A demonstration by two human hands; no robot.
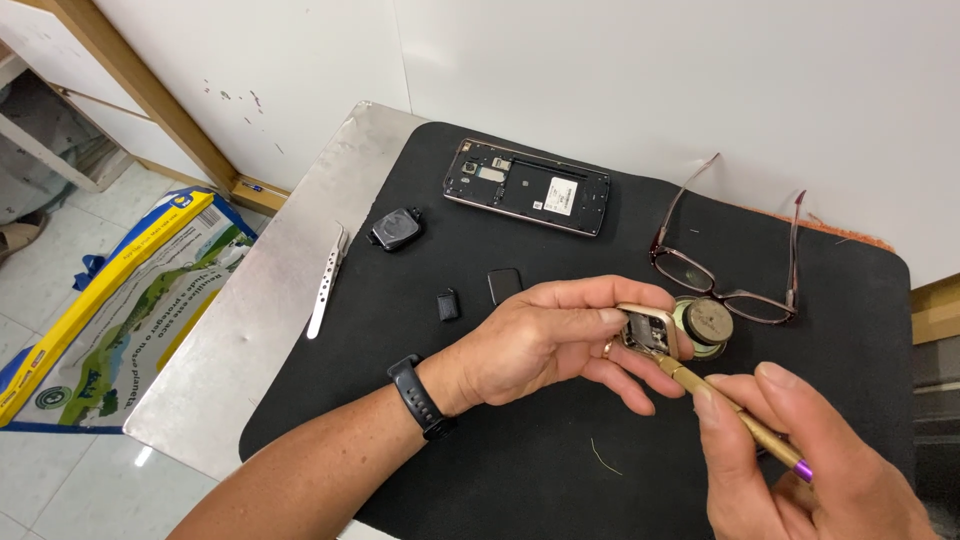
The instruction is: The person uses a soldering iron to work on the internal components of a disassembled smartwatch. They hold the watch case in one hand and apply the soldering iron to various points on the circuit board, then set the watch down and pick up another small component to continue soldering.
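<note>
**Gold-coloured tool applied to a small opened device held above a black mat**

Gold and slim, the screwdriver (735, 408) is pinched between the thumb and fingertips of the right hand (810, 465), which is closed firmly on its shaft. Its long axis runs diagonally: the purple end cap points toward the lower right, and the working tip points up and to the left, meeting the small device (648, 331). The left hand (545, 345) is clamped around that device, thumb on top and fingers curled below, holding it just above the mat (520, 440) with its opened, component-filled face turned toward the tool. The device's gold-toned frame sits roughly upright in the grip; its exact orientation beyond that cannot be told. A dark wristband (420, 397) circles the left wrist.

Judged from this pose, the work goes best if the tip stays in line with the shaft's axis, pressure is light, and the left hand keeps the device steady so the tip does not slip across the exposed parts.

Touching or just behind the device lies a round speaker-like part (706, 324), with a pair of dark-framed glasses (725, 270) beside it. Farther out on the mat are two small dark pieces (448, 304) (504, 285), a rounded black module (396, 229), and an opened phone chassis (527, 187). Metal tweezers (327, 280) rest on the bare steel surface (260, 330) left of the mat. A printed sack (120, 300) lies on the tiled floor.
</note>
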